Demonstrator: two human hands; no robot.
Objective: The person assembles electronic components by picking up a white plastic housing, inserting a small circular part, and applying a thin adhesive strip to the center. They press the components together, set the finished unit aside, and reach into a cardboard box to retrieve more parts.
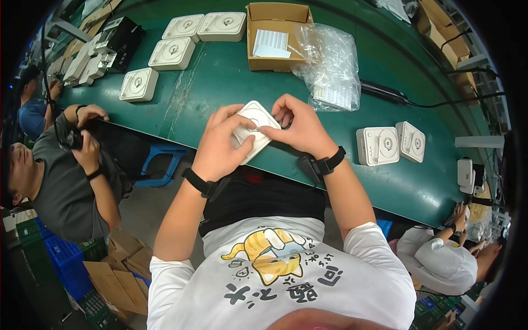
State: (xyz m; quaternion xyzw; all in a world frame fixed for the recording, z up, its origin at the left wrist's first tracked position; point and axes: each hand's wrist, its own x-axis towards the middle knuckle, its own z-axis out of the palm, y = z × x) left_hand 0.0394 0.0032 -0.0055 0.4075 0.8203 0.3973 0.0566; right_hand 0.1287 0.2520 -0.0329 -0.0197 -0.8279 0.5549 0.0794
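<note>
Between my hands, near the table's front edge, is a white square device (253, 110) with rounded corners and a round recess on its face. My left hand (220, 142) grips its left side, forefinger reaching to the centre of the recess and thumb bent over the lower part. From the right, my right hand (304, 131) closes on the device, its thumb at the centre and its other fingers curled by the edge. Whether a small part is between the fingertips is hidden. Both wrists wear black bands.
Several similar devices (171, 54) stand at the back left, and two more (378, 146) at the right. Behind my hands are an open cardboard box (275, 61), clear plastic bags (333, 69) and a black corded tool (383, 92). Co-workers sit at left and right.
</note>
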